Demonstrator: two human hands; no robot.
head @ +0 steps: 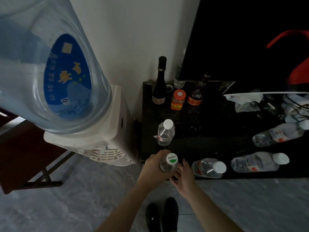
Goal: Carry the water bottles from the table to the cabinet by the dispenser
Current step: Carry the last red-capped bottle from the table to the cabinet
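Left hand [154,166] gripped the green-capped bottle [168,163] upright at the cabinet [209,128] top's front-left corner, fingers curled round its body. Right hand [183,175] sat just beside it w/ fingers loose and straight, touching the bottle's lower side, holding nothing. Another white-capped bottle [165,133] stood upright just behind, near the left edge. Three more lay along the front & right edge. Water dispenser [93,131] stood left of the cabinet.

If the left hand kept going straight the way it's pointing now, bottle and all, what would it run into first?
Probably the upright clear bottle with the plain white cap, standing just beyond the left hand and its green-capped bottle on the black cabinet top. The gap between them is hard to judge from this top-down view.
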